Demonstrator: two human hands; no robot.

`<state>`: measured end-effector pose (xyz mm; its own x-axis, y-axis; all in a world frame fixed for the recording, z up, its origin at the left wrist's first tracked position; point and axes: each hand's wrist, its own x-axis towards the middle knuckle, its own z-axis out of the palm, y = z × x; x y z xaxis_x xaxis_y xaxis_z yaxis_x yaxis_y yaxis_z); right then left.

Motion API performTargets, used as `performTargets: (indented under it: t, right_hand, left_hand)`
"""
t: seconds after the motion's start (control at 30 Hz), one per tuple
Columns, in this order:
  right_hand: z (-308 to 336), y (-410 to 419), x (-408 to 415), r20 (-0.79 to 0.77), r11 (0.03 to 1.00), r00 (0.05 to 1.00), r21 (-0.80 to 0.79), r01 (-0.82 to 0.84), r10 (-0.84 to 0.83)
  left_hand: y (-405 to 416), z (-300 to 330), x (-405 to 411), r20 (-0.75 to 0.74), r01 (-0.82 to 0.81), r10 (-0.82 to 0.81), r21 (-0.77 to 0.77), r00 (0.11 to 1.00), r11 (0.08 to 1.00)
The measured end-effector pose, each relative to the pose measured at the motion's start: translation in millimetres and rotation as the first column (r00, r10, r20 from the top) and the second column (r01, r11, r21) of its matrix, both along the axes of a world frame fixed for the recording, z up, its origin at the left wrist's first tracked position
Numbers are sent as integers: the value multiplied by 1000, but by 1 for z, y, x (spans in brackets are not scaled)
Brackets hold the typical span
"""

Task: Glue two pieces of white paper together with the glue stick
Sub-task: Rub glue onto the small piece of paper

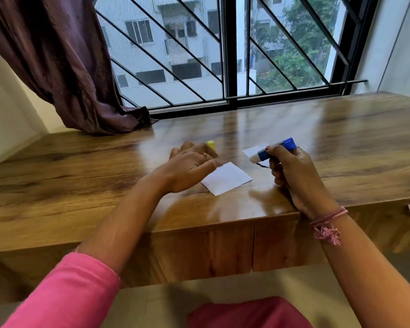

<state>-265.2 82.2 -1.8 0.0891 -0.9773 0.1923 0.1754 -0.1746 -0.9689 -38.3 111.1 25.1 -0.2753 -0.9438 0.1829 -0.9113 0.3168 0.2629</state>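
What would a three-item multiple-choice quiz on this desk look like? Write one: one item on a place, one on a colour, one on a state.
1. Where does the yellow cap stand?
A. beyond the left hand
B. on the nearer paper
C. in the right hand

2. What colour is the glue stick body?
A. red
B. blue
C. green

3. How is the glue stick?
A. lying capped on the desk
B. uncapped, gripped by the right hand
C. standing on the farther paper

Key: 1 A, the cap shows just past the left hand's fingers. 2 B, the tube is blue with a white tip. 3 B, the right hand's fingers curl round it and the white tip is bare.
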Motion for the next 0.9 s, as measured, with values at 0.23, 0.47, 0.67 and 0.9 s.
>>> performTargets:
  t: [0.23, 0.47, 0.67, 0.9]
  right_hand:
    - [-2, -2, 0, -1, 1000, 1000, 3, -9, 9]
    - [-7, -6, 2, -46, 999, 999, -36, 19, -20]
    - [-11, -9, 6, -224, 994, 973, -98, 44, -65]
    - [-11, -12, 8, -391, 989, 911, -120, 90, -131]
  left_hand:
    - [4, -14, 12, -76, 183, -177, 82, 981, 980]
    - [7, -20, 5, -49, 141, -139, 51, 989, 989]
    - [7, -24, 4, -89, 138, -133, 50, 987, 989]
    - [6, -27, 4, -144, 128, -116, 76, 983, 989]
